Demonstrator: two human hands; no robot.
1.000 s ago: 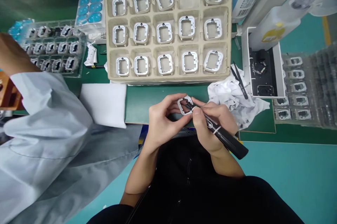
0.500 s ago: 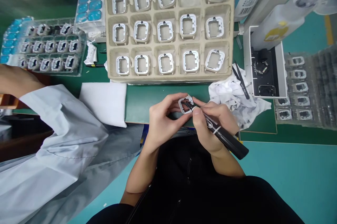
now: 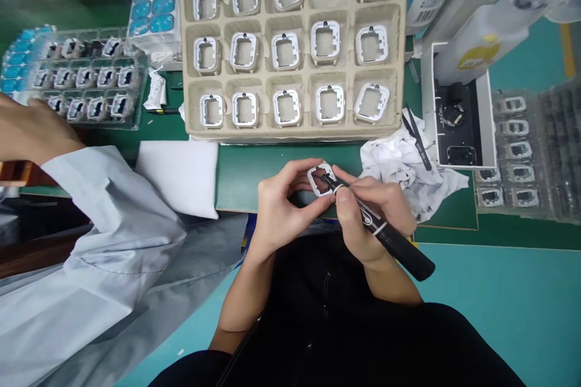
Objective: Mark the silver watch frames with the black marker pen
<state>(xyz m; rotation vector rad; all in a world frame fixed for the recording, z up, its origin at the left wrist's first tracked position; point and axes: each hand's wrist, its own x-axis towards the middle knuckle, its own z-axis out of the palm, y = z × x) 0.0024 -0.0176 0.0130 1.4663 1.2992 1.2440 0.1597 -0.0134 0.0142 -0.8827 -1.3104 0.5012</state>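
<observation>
Between the thumb and fingers of my left hand [image 3: 284, 205] is a small silver square frame with rounded corners, like a watch case [image 3: 316, 180]. My right hand [image 3: 372, 217] grips a black marker pen [image 3: 399, 248] with a white ring round its barrel. The pen's tip end reaches into the opening of the case; exactly where it touches is too small to tell. Both hands are close together at the near edge of the green table, in front of a beige moulded tray [image 3: 290, 135]. Similar silver cases sit singly in most of the tray's pockets.
To the right lie a crumpled white cloth [image 3: 399, 175] with black tweezers [image 3: 416, 138] on it, a white box [image 3: 488, 114] and a bottle [image 3: 483, 42]. At left are a white foam sheet [image 3: 177, 178], clear trays [image 3: 86, 78] and a co-worker's hand [image 3: 36, 132] and sleeve.
The pen's rear end has shifted slightly right and down, and its tip end has moved a little within the case. The co-worker's hand has moved right, toward the clear tray.
</observation>
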